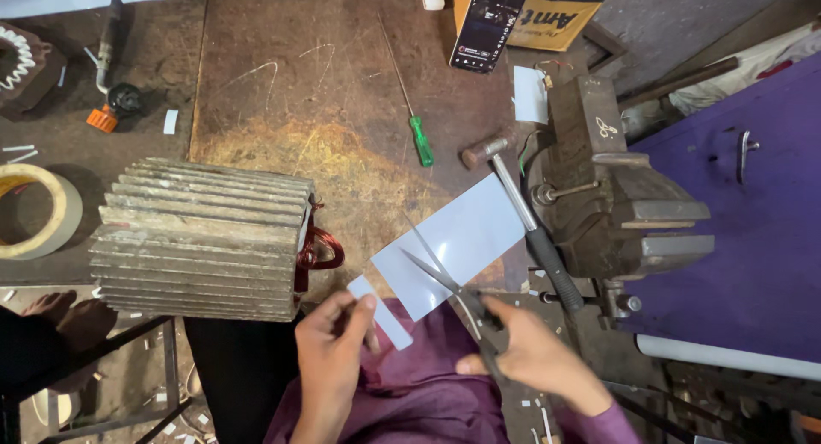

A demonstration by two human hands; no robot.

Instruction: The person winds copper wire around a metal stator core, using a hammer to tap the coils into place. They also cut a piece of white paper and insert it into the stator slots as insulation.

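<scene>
Both forearms come up from the bottom edge in purple sleeves, close together. The left hand (332, 352) is raised with the back toward the camera, its fingers (363, 310) and thumb pinched together at the tips. The right hand (534, 352) lies lower and turned inward, knuckles up, fingers (499, 309) curled closed in a grip, thumb pointing left.

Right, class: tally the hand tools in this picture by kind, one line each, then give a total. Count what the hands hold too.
Scissors, open, in the right hand: 1
Hammer beside the vise: 1
Green-handled screwdriver: 1
Total: 3
The left hand holds only a small white strip, not a tool.
</scene>
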